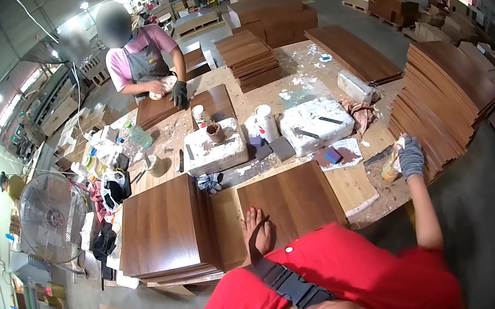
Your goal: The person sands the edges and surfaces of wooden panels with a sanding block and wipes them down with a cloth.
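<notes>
My left hand (257, 231) is bare and lies flat, fingers spread, at the left edge of a brown wood panel (293, 202) in front of me. At the right, my right hand (411, 159) wears a grey striped glove and is closed round a pale cloth (398, 154). Just below the cloth, an orange-tinted container (390, 170) stands on the table; whether the hand touches it I cannot tell. A tall stack of brown panels (439, 107) rises beside my right hand. Another stack (162, 225) is left of my left hand.
Two white foam blocks (216, 149) (317, 125) hold tools and a cup. A blue sponge (333, 155) lies on a paper sheet. Across the table a co-worker (147, 61) wipes a panel with a cloth. A fan (52, 215) stands at the left.
</notes>
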A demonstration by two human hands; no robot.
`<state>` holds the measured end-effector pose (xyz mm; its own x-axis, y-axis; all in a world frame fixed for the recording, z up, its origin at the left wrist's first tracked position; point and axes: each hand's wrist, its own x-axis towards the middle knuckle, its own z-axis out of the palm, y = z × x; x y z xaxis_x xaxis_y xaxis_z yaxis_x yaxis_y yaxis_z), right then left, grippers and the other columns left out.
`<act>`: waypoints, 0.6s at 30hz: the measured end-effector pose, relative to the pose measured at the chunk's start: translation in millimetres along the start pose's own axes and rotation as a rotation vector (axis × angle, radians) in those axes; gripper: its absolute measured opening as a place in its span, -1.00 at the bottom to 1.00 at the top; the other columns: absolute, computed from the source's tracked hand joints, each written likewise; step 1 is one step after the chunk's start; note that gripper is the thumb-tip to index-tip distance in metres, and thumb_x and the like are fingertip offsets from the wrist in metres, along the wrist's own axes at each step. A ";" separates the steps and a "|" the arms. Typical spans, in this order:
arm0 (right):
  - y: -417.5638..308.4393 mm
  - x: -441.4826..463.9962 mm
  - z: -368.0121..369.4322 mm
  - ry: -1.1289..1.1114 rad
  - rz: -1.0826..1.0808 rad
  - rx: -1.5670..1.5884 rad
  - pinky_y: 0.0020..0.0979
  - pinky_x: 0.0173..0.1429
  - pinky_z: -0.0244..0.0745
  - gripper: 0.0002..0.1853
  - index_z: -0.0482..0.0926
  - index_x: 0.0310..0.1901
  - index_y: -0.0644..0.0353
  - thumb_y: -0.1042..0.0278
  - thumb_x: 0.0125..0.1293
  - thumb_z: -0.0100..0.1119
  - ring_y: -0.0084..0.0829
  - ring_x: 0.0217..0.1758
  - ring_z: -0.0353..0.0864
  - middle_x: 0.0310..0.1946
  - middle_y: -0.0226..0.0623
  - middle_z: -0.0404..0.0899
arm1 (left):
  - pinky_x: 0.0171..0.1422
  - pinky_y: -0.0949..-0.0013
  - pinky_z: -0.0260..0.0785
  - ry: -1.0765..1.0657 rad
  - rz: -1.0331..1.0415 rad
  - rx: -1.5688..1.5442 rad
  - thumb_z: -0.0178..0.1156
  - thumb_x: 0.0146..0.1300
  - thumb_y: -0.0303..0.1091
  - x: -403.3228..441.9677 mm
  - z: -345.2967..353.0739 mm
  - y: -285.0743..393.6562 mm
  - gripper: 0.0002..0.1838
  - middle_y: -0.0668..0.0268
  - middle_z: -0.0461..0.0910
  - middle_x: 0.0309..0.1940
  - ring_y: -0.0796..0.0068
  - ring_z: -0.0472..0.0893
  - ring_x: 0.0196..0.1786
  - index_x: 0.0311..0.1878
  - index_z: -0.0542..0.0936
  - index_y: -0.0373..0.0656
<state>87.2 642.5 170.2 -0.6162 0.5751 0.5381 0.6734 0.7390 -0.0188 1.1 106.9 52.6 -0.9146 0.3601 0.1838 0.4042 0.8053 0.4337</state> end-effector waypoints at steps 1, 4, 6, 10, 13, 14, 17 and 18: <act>-1.0 -0.3 -0.7 0.055 -0.050 -0.020 -0.10 0.07 0.52 -0.65 0.59 0.06 0.09 0.10 0.44 -0.05 -0.12 -0.10 0.68 -0.15 -0.15 0.68 | 0.67 -0.07 -0.27 0.000 0.001 -0.007 -0.08 0.46 -0.13 0.7 1.2 -1.1 -0.39 -0.02 0.14 0.54 0.06 0.08 0.61 0.48 0.28 -0.26; -2.1 -1.2 -2.7 0.093 -0.092 -0.046 -0.09 -0.02 0.55 -0.69 0.58 0.00 0.10 0.13 0.44 -0.04 -0.09 -0.14 0.68 -0.18 -0.13 0.68 | 0.67 -0.08 -0.25 0.036 0.011 -0.028 -0.02 0.45 -0.18 -0.2 5.8 -10.2 -0.41 -0.02 0.17 0.53 0.06 0.12 0.59 0.46 0.32 -0.27; 18.9 2.4 23.4 0.118 -0.123 0.096 -0.08 -0.09 0.57 -0.72 0.57 -0.08 0.08 0.11 0.43 -0.02 -0.08 -0.18 0.67 -0.22 -0.12 0.67 | 0.65 -0.01 -0.13 0.058 0.047 -0.393 0.06 0.41 -0.26 0.3 6.2 -26.0 -0.46 -0.03 0.19 0.52 0.07 0.16 0.58 0.41 0.38 -0.26; 67.5 8.3 79.9 0.040 -0.503 -0.150 -0.14 -0.13 0.59 -0.82 0.57 -0.16 0.01 0.20 0.28 0.04 -0.12 -0.22 0.68 -0.28 -0.15 0.65 | 0.27 0.21 0.42 -0.118 0.000 -0.796 0.08 0.48 -0.24 -54.7 -28.6 -81.9 -0.55 -0.01 0.58 0.13 0.24 0.58 0.15 0.33 0.44 -0.26; 65.7 10.7 62.2 0.131 -0.524 -0.105 -0.15 -0.11 0.59 -0.80 0.57 -0.14 0.03 0.19 0.30 0.04 -0.13 -0.20 0.67 -0.25 -0.15 0.64 | 0.26 0.19 0.42 -0.497 -0.289 -0.725 0.08 0.48 -0.22 -145.6 -70.4 -116.3 -0.54 -0.01 0.58 0.13 0.23 0.58 0.16 0.34 0.44 -0.25; 64.9 10.4 47.9 0.139 -0.492 -0.083 -0.15 -0.10 0.59 -0.80 0.57 -0.14 0.03 0.19 0.30 0.03 -0.13 -0.19 0.67 -0.24 -0.15 0.64 | 0.25 0.19 0.42 -0.593 -0.399 -0.675 0.07 0.48 -0.22 -172.6 -77.2 -128.4 -0.54 0.00 0.58 0.14 0.22 0.58 0.16 0.34 0.43 -0.24; 63.8 6.0 8.1 0.137 -0.381 -0.021 -0.16 -0.08 0.58 -0.78 0.57 -0.12 0.05 0.19 0.32 0.03 -0.13 -0.17 0.67 -0.22 -0.15 0.64 | 0.24 0.17 0.42 -0.784 -0.731 -0.503 0.07 0.49 -0.20 -239.9 -87.1 -160.2 -0.54 0.00 0.58 0.14 0.21 0.58 0.16 0.34 0.43 -0.23; 60.6 3.7 -1.0 0.132 -0.361 -0.003 -0.16 -0.08 0.58 -0.78 0.57 -0.11 0.06 0.19 0.32 0.03 -0.13 -0.17 0.66 -0.21 -0.15 0.64 | 0.24 0.17 0.42 -0.809 -0.833 -0.477 0.06 0.49 -0.19 -256.7 -90.7 -166.8 -0.53 0.00 0.58 0.14 0.21 0.58 0.16 0.34 0.43 -0.23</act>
<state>126.2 689.0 171.8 -0.7562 0.2283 0.6132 0.4242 0.8846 0.1939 167.7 -162.5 13.1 -0.5555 0.1460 -0.8186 -0.4904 0.7375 0.4643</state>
